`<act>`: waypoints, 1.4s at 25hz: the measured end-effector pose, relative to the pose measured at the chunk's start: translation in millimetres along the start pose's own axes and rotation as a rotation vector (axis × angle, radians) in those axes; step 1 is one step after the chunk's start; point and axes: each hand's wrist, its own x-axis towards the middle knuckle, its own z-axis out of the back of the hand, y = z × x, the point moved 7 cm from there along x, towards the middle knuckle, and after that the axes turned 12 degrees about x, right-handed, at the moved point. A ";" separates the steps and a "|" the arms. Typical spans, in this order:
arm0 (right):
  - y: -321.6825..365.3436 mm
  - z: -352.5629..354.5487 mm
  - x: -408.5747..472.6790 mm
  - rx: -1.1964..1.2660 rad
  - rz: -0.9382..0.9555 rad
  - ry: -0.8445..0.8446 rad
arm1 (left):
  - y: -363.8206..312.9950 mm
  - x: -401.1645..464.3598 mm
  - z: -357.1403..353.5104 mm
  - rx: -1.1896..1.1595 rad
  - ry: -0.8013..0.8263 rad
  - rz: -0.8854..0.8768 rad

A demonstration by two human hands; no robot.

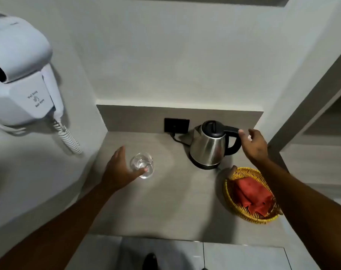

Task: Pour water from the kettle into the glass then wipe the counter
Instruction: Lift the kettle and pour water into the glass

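A steel kettle [208, 148] with a black lid and handle stands on its base at the back right of the grey counter [177, 201]. My right hand [254, 145] hovers open just right of the handle, thumb tip touching its top. A clear glass [142, 165] stands left of centre. My left hand [119, 170] lies open beside it, thumb against its near wall and fingers spread past its left side. A folded red cloth [253, 195] lies in a yellow wicker basket [234, 206] at the front right.
A black wall socket [176, 125] sits behind the kettle, with a cord running down to the base. A white wall-mounted hair dryer [19, 75] with a coiled cord hangs on the left wall. Walls close the counter on the left, back and right.
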 end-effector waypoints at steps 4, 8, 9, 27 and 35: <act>-12.6 -3.5 11.5 0.270 -0.178 -0.045 | 45.8 -17.2 -35.9 -0.159 0.068 0.192; -25.0 -18.9 24.9 0.369 -0.236 0.016 | 45.6 -11.3 -50.8 -0.211 0.004 0.211; -30.4 -20.6 28.9 0.335 -0.227 0.055 | 46.5 -9.2 -55.6 -0.230 -0.001 0.213; -65.3 -46.1 60.1 0.514 -0.348 0.200 | 48.7 7.0 -88.2 -0.382 -0.027 0.285; -67.1 -48.0 58.3 0.674 -0.396 0.010 | 38.1 10.8 -85.5 -0.369 -0.031 0.280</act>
